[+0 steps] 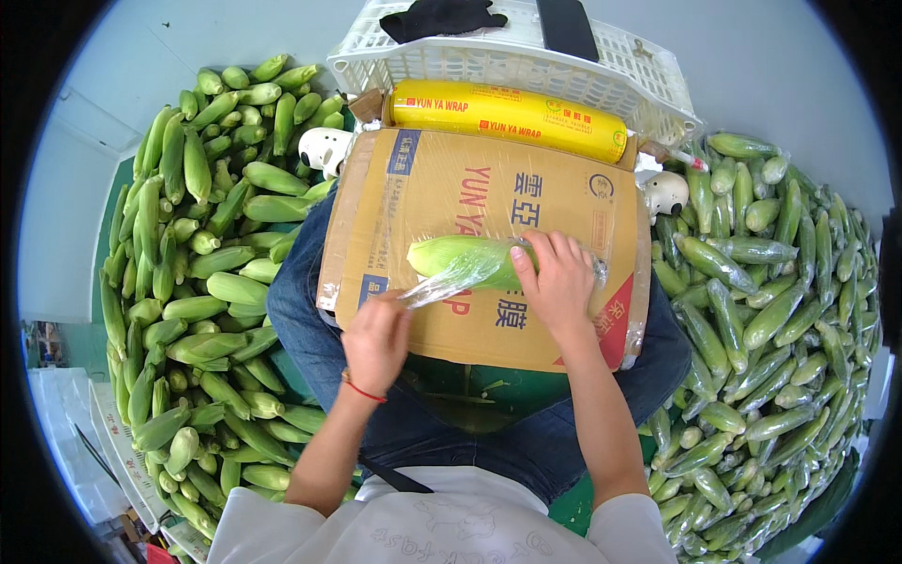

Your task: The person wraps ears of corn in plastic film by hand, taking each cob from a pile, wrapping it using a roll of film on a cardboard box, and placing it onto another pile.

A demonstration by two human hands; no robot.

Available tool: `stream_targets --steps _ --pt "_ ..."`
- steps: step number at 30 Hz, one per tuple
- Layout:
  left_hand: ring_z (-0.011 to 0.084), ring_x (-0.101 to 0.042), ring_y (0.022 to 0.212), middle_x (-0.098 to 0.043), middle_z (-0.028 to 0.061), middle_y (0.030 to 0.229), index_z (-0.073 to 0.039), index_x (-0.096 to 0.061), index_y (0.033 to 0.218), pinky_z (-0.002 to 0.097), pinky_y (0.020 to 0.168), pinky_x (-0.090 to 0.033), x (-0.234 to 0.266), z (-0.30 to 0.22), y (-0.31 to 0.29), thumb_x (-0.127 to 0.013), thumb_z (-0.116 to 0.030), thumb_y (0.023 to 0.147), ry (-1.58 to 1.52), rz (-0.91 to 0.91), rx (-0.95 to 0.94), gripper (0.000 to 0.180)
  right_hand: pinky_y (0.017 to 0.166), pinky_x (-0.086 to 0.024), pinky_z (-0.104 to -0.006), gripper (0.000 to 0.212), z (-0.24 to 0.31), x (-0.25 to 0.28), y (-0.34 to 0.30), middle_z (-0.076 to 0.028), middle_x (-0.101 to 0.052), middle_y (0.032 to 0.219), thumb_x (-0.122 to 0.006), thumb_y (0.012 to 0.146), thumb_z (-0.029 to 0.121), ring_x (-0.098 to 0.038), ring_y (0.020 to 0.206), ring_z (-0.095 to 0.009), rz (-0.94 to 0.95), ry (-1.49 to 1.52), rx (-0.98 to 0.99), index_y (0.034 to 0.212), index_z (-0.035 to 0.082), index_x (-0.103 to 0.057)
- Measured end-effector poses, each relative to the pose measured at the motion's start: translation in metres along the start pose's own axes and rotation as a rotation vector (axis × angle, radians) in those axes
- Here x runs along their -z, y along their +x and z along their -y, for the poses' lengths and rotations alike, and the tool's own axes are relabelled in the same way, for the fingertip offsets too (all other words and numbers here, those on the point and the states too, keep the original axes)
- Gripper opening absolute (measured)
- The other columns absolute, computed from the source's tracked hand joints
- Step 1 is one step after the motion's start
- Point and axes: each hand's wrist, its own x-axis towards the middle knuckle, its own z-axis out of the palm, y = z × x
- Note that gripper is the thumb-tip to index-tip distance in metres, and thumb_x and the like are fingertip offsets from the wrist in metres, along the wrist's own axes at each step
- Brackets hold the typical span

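Observation:
An ear of green corn (460,258) lies on a flat cardboard box (413,193) resting on my lap, half wrapped in clear plastic film (442,285). My right hand (556,282) presses down on the right end of the ear. My left hand (376,340) pinches the twisted tail of film at the ear's left end. A yellow roll of cling film (507,117) sits along the far edge of the box.
A large heap of unwrapped green corn (197,273) lies to my left. A heap of film-wrapped corn (770,310) lies to my right. A white plastic crate (507,52) with a black glove (442,17) stands beyond the box.

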Motion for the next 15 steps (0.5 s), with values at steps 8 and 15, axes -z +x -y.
stream_targets --steps 8,15 --pt "0.0248 -0.060 0.074 -0.060 0.0106 0.075 -0.003 -0.063 0.093 0.0322 0.069 -0.050 0.034 0.039 0.161 -0.066 -0.007 0.086 -0.143 -0.108 -0.174 0.008 0.077 -0.040 -0.0394 0.024 0.004 -0.004 -0.010 -0.002 -0.059 0.093 -0.061 0.086 0.035 -0.056 0.089 -0.023 -0.058 0.003 0.101 0.093 0.013 -0.066" --pt "0.0308 -0.065 0.078 -0.067 0.0141 0.079 -0.008 -0.069 0.086 0.0395 0.073 -0.051 -0.068 0.016 0.212 -0.065 -0.020 0.079 0.022 0.684 -0.352 0.014 0.075 -0.042 -0.0380 0.018 0.002 -0.011 0.005 -0.002 -0.060 0.088 -0.057 0.087 0.028 -0.056 0.085 -0.023 -0.083 0.064 0.166 0.089 0.012 -0.065"
